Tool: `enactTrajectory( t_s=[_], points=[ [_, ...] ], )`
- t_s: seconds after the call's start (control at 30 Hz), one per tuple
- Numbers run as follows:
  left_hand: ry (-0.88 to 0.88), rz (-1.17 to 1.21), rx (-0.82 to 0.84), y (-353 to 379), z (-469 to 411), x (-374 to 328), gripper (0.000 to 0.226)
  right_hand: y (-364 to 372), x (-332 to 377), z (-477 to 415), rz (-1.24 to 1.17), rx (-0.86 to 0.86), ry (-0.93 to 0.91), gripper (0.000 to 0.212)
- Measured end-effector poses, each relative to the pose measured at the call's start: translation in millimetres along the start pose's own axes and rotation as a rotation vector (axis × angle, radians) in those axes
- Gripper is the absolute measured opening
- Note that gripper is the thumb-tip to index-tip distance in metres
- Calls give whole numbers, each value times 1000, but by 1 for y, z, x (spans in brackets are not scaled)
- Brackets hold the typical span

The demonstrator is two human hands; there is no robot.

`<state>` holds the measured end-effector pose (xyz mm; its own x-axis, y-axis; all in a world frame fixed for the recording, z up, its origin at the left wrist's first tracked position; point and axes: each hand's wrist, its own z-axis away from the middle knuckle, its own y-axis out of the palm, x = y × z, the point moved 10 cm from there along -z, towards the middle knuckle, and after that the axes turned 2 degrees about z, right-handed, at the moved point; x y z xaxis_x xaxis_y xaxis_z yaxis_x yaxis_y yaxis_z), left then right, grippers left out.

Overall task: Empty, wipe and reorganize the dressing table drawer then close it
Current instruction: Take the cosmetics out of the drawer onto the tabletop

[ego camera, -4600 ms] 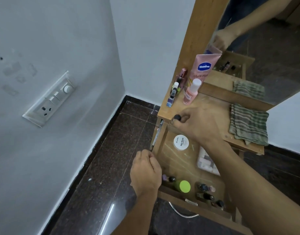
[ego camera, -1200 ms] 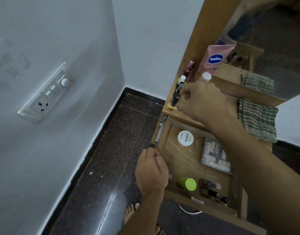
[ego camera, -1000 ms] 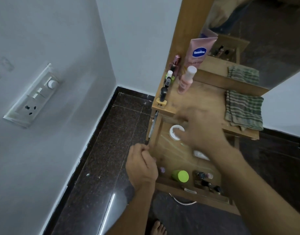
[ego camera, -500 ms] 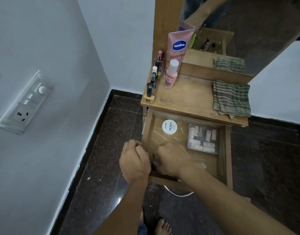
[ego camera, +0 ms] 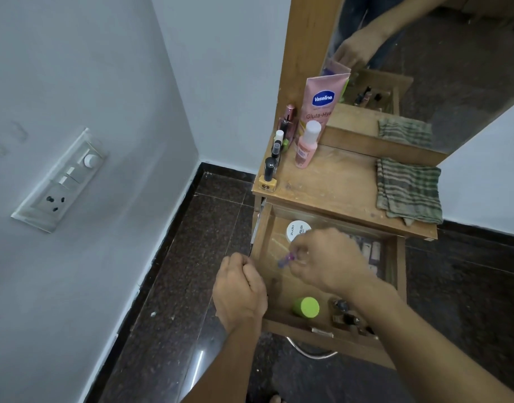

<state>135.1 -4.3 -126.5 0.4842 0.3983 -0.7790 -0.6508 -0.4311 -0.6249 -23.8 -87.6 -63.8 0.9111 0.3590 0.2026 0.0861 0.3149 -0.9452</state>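
1. The drawer (ego camera: 274, 248) of the dressing table is pulled open below the tabletop (ego camera: 331, 184).
2. The right hand (ego camera: 328, 260) is over the drawer's middle; thumb and fingers pinch a small purple bottle (ego camera: 286, 260), tilted and blurred, its label unreadable.
3. The left hand (ego camera: 239, 289) sits at the drawer's left wall with fingers curled; whether it clasps the wall cannot be told.
4. Inside, a white round jar (ego camera: 298, 229) at the back left reads "POLISH" beside a word like "zudio"; a green-capped container (ego camera: 306, 307) and small dark bottles (ego camera: 344, 314) stand by the front wall; a clear packet of tubes (ego camera: 373, 251) lies at the right, partly hidden by the right hand.
5. On the tabletop, a pink tube (ego camera: 321, 103) printed "Vaseline" and "Gluta-Hy…" leans by the mirror (ego camera: 439, 53); a pink white-capped bottle (ego camera: 306, 146) stands just before it; a yellow nail polish bottle (ego camera: 268, 177) stands at the left front corner; a striped cloth (ego camera: 408, 190) lies at the right.
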Motion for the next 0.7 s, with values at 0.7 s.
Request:
enactTrajectory(
  t_s=[0.7],
  points=[
    [46, -18, 21, 6, -1, 0, 31, -108, -40, -110, -160, -440, 274, 18]
  ],
)
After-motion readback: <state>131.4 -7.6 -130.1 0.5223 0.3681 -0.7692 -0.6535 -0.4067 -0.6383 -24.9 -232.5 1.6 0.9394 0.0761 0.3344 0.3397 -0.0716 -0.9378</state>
